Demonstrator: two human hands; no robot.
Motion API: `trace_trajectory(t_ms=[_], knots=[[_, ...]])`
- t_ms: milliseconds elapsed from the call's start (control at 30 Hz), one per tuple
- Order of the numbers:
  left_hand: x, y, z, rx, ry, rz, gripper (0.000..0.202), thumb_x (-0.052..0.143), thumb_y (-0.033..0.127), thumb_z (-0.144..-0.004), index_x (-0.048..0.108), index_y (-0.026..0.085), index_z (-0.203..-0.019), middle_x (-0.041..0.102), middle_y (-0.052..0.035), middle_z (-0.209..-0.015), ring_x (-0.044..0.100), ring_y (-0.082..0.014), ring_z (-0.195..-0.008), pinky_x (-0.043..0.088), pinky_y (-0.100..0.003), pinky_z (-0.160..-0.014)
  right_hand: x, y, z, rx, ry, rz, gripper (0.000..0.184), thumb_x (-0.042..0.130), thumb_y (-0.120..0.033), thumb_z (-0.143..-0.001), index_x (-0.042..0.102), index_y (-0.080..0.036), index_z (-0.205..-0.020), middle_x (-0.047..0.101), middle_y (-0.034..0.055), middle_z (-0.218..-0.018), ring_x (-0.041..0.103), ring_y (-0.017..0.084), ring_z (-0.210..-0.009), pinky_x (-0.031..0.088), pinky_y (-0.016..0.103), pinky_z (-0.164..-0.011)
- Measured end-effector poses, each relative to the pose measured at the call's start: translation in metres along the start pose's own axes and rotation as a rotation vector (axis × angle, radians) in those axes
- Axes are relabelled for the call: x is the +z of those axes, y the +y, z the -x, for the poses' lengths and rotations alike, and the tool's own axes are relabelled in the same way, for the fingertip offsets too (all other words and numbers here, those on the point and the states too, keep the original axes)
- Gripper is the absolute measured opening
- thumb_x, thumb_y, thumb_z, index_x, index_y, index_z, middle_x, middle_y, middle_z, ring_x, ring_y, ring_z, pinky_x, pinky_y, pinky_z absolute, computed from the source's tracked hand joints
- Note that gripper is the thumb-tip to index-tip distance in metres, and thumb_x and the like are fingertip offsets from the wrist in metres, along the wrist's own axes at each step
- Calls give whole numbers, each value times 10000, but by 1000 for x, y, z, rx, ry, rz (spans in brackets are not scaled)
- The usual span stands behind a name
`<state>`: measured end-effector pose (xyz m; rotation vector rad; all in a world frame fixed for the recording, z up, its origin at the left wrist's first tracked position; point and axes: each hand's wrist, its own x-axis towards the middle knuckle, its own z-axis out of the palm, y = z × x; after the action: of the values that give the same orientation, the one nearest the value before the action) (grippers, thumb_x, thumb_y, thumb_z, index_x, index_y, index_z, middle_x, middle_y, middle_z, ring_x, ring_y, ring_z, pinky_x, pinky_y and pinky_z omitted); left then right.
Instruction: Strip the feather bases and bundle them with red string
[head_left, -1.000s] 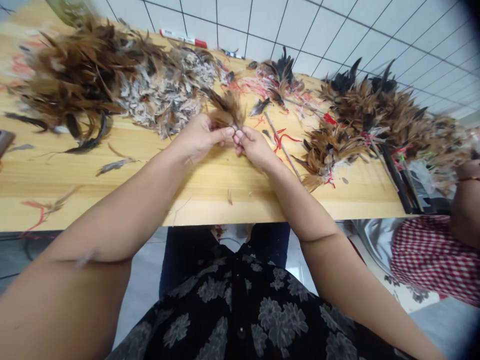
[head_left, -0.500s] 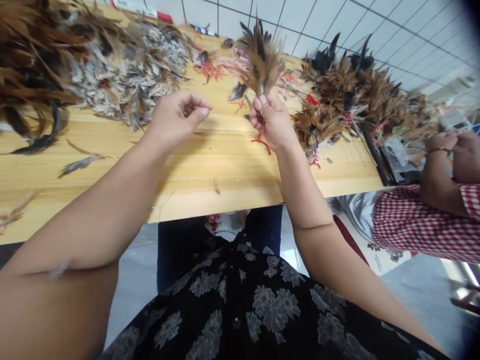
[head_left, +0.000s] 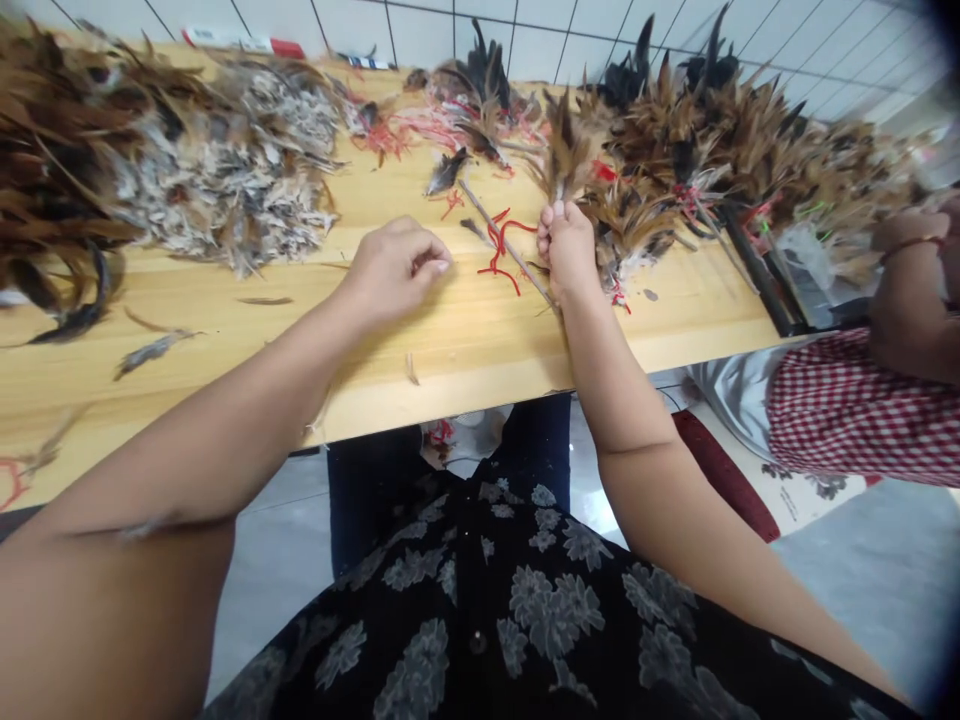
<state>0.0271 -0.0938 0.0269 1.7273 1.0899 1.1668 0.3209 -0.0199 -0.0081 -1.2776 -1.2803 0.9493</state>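
Observation:
My right hand (head_left: 568, 245) is closed around the base of a feather bunch (head_left: 564, 150), brown feathers fanning upward above the fist. Just left of it on the table lie a thin stick (head_left: 517, 255) and some red string (head_left: 501, 240); the stick's lower end reaches my wrist. My left hand (head_left: 397, 268) hovers over bare wood with its fingers curled in and the thumb against them; nothing shows in it. A dark loose feather (head_left: 446, 172) lies beyond, between the two hands.
A big heap of brown and grey-white feathers (head_left: 225, 190) covers the table's (head_left: 465, 360) left. Tied feather bunches (head_left: 675, 150) are piled at right, beside a black-edged tray (head_left: 761, 275). A marker (head_left: 244, 43) lies by the tiled wall. A co-worker's hands (head_left: 911, 235) are at far right.
My right hand has moved right and slightly down with the feather bunch, toward the right pile. My left hand has shifted right and down. The stick and more red string are now in sight.

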Motion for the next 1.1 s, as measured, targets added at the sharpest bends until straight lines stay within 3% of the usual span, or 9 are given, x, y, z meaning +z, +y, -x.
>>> trace_trajectory(t_ms=[167,333,433,633,800,967,1100], knots=[[23,21,-27,-4,-2,51,221,942,41,-880,921,261,-888,752,-53,-923,688,-298,-992,617,-374,-1037,17,-23,20,22,-103,-51,421,561,-412,-1315,521,-247,-931,562,-17,-895,575,114,-811,511,224,-748],[50,36,-37,-129,4,286,95,971,115,-970,920,188,-938,850,-60,-937,745,-229,-868,606,-297,-834,31,-41,42,-22,-278,-80,474,675,-405,-1273,494,-254,-861,501,-35,-798,516,127,-789,527,217,-758],[59,38,-33,-152,12,421,210,1023,145,-973,867,184,-838,828,-53,-844,738,-197,-772,578,-262,-716,39,-45,49,-36,-359,-99,485,687,-371,-1261,475,-264,-837,445,-54,-768,442,133,-743,504,216,-732],[57,30,-27,-186,62,494,349,1117,187,-954,824,195,-764,800,-40,-781,735,-176,-696,599,-247,-674,46,-46,56,-81,-435,-51,487,707,-433,-1246,558,-249,-821,472,-58,-764,419,140,-737,492,226,-754],[56,27,-23,-222,59,598,418,1193,143,-839,782,194,-792,778,-5,-781,741,-166,-696,630,-251,-719,48,-51,62,-76,-466,-78,555,760,-527,-1218,552,-243,-789,511,-46,-750,442,134,-741,465,237,-729],[50,28,-26,-260,71,629,418,1087,224,-1041,742,208,-805,703,14,-733,691,-147,-658,627,-245,-703,46,-67,69,-26,-519,-193,645,954,-771,-1016,664,-221,-844,685,-12,-808,466,115,-707,435,236,-636],[40,21,-31,-290,85,630,485,1051,357,-1123,692,226,-824,649,7,-715,726,-170,-691,642,-257,-686,42,-78,72,2,-493,-229,683,1043,-797,-901,687,-217,-853,780,23,-855,607,128,-760,503,234,-667]])
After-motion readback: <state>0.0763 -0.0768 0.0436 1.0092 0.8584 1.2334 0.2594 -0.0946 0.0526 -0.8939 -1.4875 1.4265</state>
